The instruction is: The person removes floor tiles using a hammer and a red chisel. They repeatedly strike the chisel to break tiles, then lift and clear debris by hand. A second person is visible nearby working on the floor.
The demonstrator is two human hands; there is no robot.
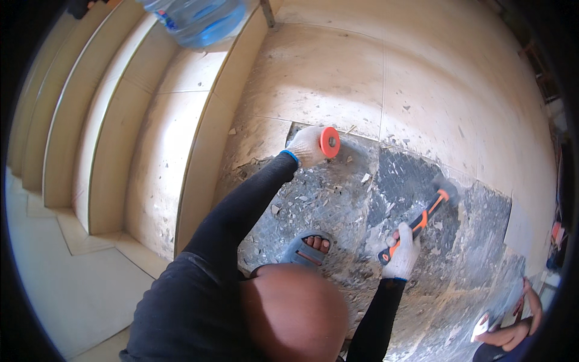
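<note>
My left hand, in a white knit glove, is wrapped round a chisel with a round orange-red guard. Its metal end shows in the middle of the guard, and the tip is hidden below. In my right hand, gloved the same way, is a hammer with a black and orange handle. The hammer's head is smeared by motion, to the right of the chisel and apart from it. Under both hands lies a rough grey floor bed, strewn with chips and bits of tile.
Tiled steps rise along the left, with a large blue water bottle on one. Beige floor tiles border the broken patch at the far side. My sandalled foot stands on the rubble. Another person sits at the lower right.
</note>
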